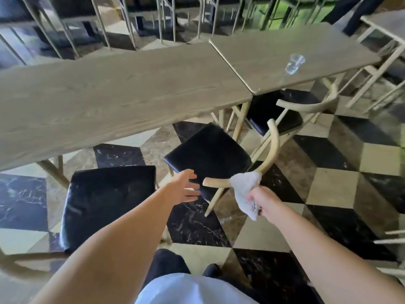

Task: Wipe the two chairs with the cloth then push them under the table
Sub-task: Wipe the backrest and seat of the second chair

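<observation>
At the centre of the frame the right hand (262, 201) is closed on a bunched white cloth (246, 189) and presses it onto the curved wooden backrest (270, 150) of the middle chair (208, 153), the wad wrapping the rail so it can rub round it. The left hand (186, 186) is open, fingers spread, holding nothing, just beside the free end of that rail, probably to steady it. A second chair (109, 200) stands at lower left. Both sit clear of the table (109, 95) in the upper left, so pushing in looks not yet done.
</observation>
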### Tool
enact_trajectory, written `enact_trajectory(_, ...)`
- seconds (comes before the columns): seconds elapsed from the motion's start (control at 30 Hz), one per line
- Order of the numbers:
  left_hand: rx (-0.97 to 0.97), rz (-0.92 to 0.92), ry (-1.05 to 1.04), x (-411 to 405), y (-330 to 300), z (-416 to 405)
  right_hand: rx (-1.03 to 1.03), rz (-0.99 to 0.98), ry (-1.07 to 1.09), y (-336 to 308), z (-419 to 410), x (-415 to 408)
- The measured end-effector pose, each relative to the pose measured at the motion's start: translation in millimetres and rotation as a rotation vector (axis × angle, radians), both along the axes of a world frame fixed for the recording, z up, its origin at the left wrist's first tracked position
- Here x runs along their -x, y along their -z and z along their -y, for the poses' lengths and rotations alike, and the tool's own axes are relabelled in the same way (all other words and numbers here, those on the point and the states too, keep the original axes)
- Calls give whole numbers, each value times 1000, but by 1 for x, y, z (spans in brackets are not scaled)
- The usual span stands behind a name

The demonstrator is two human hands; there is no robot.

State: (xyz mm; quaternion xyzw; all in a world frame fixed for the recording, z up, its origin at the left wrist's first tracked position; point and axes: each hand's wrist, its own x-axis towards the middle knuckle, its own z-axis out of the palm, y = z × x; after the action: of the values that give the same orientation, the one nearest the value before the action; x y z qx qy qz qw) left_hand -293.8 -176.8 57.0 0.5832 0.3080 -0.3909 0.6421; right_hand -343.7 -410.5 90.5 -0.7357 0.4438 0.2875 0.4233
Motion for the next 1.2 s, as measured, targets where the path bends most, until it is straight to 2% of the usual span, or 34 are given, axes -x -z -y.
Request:
enact_trajectory(0.1,121,-68,-229,-6,4,21,12,7,-44,-5,28,-16)
enact_trajectory(0.23,103,-82,-305,-18,14,40,-44,117,-170,4,38,-36)
enact_trajectory(0.3,34,-73,-323,-22,22,46,42,222,-338,10,35,-41)
enact_trajectory(0.37,15,-102,-362,-30,35,54,164,287,-596,21,34,-55)
enact_trajectory(0.43,9,-132,-380,-33,50,58,189,339,-787,35,30,-66)
enact_trajectory(0.63,126,-247,-552,-55,76,71,265,438,-1038,77,2,-89)
enact_trajectory(0.8,166,-281,-678,-64,91,71,158,333,-1392,104,-10,-105)
enact_trajectory(1.0,203,-269,-703,-63,96,85,67,146,-1481,117,-14,-139)
enact_trajectory(1.13,249,-234,-843,-60,93,101,-116,68,-1546,127,-6,-158)
enact_trajectory(1.2,207,-215,-936,-60,87,110,-197,58,-1683,129,8,-170)
